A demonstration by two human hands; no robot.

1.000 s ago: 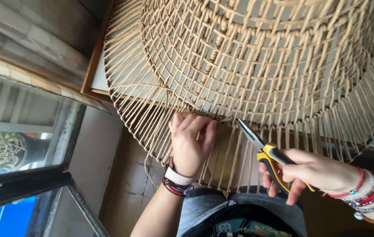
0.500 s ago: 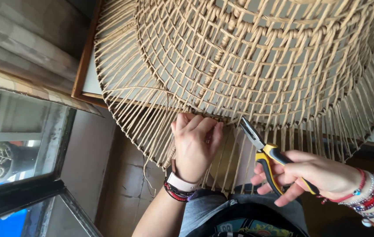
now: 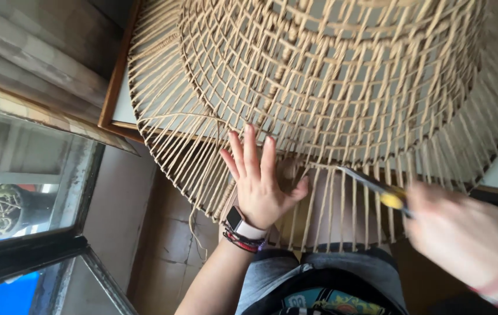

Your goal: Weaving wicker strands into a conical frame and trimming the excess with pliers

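Observation:
A large woven rattan basket frame point(image 3: 342, 87) lies tilted over a table edge, its loose spokes fanning down toward my lap. My left hand point(image 3: 259, 182) rests flat on the spokes with fingers spread upward; a watch and bracelets circle its wrist. My right hand point(image 3: 465, 236), blurred by motion, grips yellow-handled pliers point(image 3: 377, 189) whose jaws point left at the spokes next to my left thumb.
A wooden-framed table top point(image 3: 117, 87) carries the basket frame. A glass window with a dark metal frame point(image 3: 33, 251) stands at the left, a plant behind it. A tiled floor point(image 3: 161, 256) lies below.
My left hand has opened from a curled grip on the spokes to flat, spread fingers. My right hand with the pliers has shifted right and lower, now blurred.

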